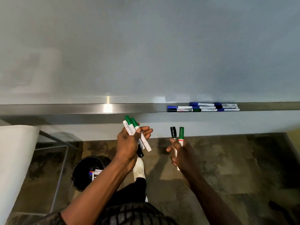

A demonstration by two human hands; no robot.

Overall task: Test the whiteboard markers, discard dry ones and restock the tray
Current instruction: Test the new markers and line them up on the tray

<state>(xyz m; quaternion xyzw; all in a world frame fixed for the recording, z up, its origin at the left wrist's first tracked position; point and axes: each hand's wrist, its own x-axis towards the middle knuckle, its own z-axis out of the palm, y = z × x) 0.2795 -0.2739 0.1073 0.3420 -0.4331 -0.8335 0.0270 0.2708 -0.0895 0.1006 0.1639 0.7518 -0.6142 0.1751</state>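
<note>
Our right hand pinches two markers, caps up, fingers curled round them; the tray runs crosswise above, its pile up-right of that hand, the nearer one. Our left hand grips a bunch in curled fingers, maybe four, nearer the bin

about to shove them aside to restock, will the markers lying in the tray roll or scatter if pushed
The markers are round-barrelled, so a crosswise nudge would probably roll them towards the edge of the tray. They look stiff and light, so an endwise push should slide them. Piled loosely, the upper ones may tumble.
</note>
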